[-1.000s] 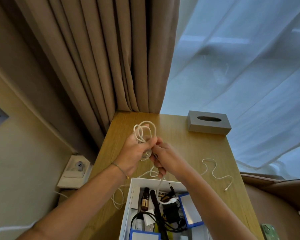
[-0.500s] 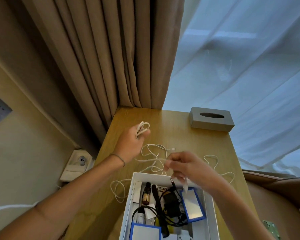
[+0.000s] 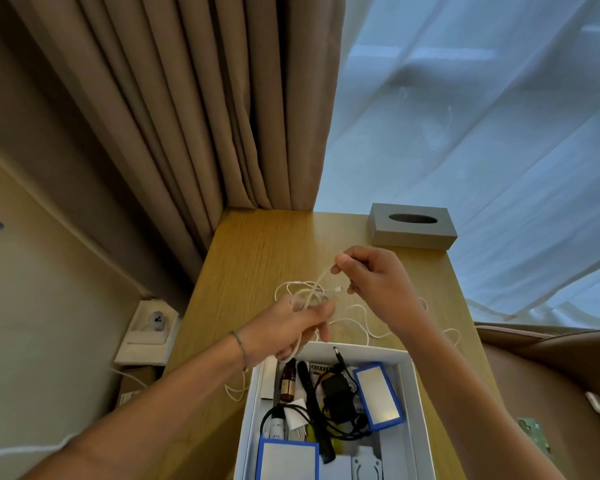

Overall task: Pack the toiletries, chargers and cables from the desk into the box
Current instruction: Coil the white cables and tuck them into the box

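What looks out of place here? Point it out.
The long white cable sprawls in loose tangled loops over the wooden desk, one loop hanging off its left edge beside the white box. Nothing spilled or damaged.

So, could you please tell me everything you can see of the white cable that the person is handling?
The white cable is thin, soft and looks rubber-coated. Part of it is gathered in loops gripped by the left hand; a strand runs up to the right hand, which pinches it above the desk. A small connector end shows between the hands. The rest lies in loose curls on the desk, behind and to the left of the white box, none of it visibly inside.
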{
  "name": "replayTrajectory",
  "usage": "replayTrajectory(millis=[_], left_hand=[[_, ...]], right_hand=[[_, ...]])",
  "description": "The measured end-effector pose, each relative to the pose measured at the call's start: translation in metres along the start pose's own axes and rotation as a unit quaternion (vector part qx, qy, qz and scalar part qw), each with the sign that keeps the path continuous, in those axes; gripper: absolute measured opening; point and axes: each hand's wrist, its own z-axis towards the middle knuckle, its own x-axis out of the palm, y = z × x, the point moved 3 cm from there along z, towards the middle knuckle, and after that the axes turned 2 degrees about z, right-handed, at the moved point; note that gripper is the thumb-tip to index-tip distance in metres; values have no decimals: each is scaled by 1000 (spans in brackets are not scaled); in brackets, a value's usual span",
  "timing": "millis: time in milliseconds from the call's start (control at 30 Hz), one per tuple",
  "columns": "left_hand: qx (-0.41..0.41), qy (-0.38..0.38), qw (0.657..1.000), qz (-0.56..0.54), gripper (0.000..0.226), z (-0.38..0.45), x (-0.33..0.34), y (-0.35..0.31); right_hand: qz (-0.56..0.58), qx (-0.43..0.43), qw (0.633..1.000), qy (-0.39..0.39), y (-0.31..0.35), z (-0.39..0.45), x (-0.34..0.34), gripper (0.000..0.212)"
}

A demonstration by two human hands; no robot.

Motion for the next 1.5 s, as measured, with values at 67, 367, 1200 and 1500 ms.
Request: replayTrajectory(millis=[67, 367, 1200, 1500], left_hand=[[-7, -28, 997, -71, 55, -4, -2, 5], [-49, -207, 951, -223, 50, -2, 5, 35], [37, -76, 743, 664, 66, 14, 96, 149], [46, -30, 752, 656, 83, 8, 123, 164]], right_hand=[[-22, 12, 999, -27, -9, -7, 4, 22], [32, 169, 985, 19, -57, -52, 53, 30], [-15, 315, 949, 26, -131, -120, 12, 22], [7, 320, 947, -9, -133, -141, -2, 23]])
